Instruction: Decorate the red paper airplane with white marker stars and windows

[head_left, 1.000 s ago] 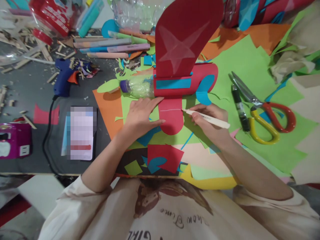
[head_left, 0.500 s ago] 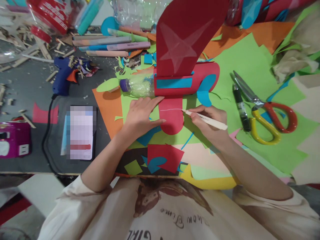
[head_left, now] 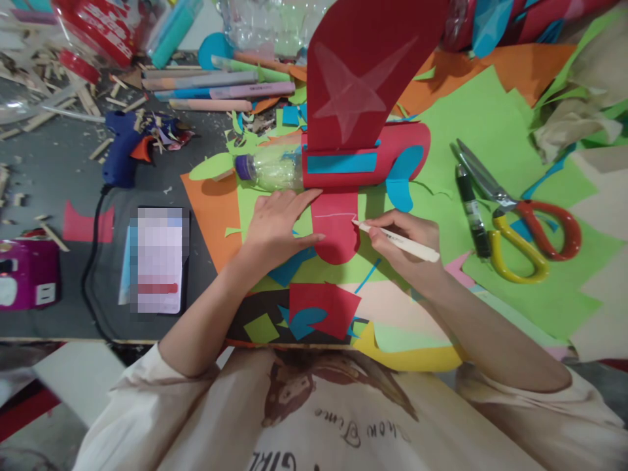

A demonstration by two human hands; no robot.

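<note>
My right hand (head_left: 407,242) grips a cream-white marker (head_left: 400,242), its tip on the right part of a red paper flap (head_left: 336,235) with a rounded end. A thin pale line crosses the flap and bends down at its right end. My left hand (head_left: 277,226) lies with thumb and fingers spread, its fingertips at the flap's left edge. Just above, a clear plastic bottle (head_left: 275,167) with a purple cap lies on its side, wrapped in red paper with blue pieces. A tall red paper fin (head_left: 363,78) bearing a pale star rises from it.
Scissors (head_left: 500,195) with red and yellow handles and a black pen (head_left: 473,212) lie right on green paper. To the left are a phone (head_left: 159,261), a blue glue gun (head_left: 122,147) with its cord, and wood scraps. Several markers (head_left: 216,82) lie behind. Paper offcuts (head_left: 324,307) lie near the front edge.
The marker tip has moved slightly left and down on the red flap, and the line now turns downward at its right end. My left hand has stayed in place.
</note>
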